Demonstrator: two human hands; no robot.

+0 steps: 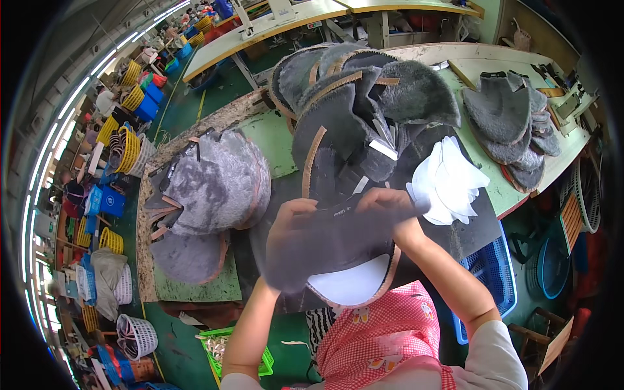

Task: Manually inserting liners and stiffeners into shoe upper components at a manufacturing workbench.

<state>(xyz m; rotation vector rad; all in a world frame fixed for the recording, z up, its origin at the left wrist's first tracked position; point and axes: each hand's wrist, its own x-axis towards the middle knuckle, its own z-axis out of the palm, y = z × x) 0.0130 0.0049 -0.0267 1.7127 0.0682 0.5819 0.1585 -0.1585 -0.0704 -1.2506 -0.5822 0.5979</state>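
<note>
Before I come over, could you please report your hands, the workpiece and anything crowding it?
Left hand, right hand: both on blurred dark piece. White panel showing past its near edge. Grey fuzzy pieces beyond, white sheets right.

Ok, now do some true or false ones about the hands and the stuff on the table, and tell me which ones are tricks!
1. The left hand is holding a dark piece. True.
2. The right hand is empty. False: the right hand is holding the dark piece too.
3. The grey fuzzy pile sits to the left of both hands. True.
4. The white sheets lie to the left of the hands. False: the white sheets lie to the right of them.
5. The apron is plain blue. False: the apron is pink and checked.
</note>
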